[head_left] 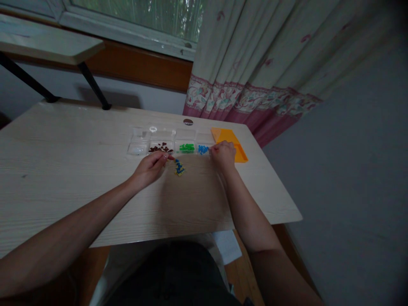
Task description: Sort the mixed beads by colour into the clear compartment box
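Observation:
My left hand (151,166) is closed in a pinch, its fingertips at the top end of a small blue-and-yellow figure of tiny pieces (179,168). Just beyond the fingers is a clear compartment tray (174,135). Dark brown pieces (160,148), bright green pieces (186,148) and light blue pieces (203,149) lie in separate compartments of its near row. At the blue compartment's right side, my right hand (224,154) has its thumb and finger together. Whatever may be between them is too small to make out.
An orange angular tray (239,152) lies behind and right of my right hand. A round brown sticker (188,122) is on the table (79,157) behind the compartments. At the far left stands a raised shelf on black legs (94,85). A curtain (242,93) hangs behind the right corner.

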Motion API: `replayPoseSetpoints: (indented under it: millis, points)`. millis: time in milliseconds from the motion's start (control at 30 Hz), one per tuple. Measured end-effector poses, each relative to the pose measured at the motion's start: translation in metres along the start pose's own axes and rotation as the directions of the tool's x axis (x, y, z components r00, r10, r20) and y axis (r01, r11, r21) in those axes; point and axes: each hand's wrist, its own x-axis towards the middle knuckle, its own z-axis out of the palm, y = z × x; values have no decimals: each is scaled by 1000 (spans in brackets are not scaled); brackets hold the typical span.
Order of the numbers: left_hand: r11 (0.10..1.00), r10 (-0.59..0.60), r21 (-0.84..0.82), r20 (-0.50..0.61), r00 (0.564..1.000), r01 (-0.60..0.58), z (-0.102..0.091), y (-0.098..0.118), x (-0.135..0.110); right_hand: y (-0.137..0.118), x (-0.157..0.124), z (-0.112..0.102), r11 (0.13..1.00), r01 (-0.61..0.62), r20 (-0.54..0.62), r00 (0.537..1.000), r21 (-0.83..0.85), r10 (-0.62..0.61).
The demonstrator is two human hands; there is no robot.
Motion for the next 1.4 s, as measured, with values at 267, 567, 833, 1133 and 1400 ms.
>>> replayPoseSetpoints:
  millis: [267,567,833,1133,1400]
  points:
    - [998,37,41,5,999,-37,-1,-4,1,2,0,3,1000,30,-27,999,3,-30]
    - [952,173,241,92,981,-190,-2,-15,-2,-9,2,-10,992,37,-162,987,125,-17]
    - [837,294,397,254,921,-376,2,-17,-3,-28,-7,-7,962,154,-190,975,224,-112]
    - [705,304,536,364,881,-465,8,-14,0,-32,-12,-2,943,217,-221,962,253,-162]
    - [735,272,547,302,914,-400,6,-17,-1,-35,-13,-2,941,240,-239,954,238,-182]
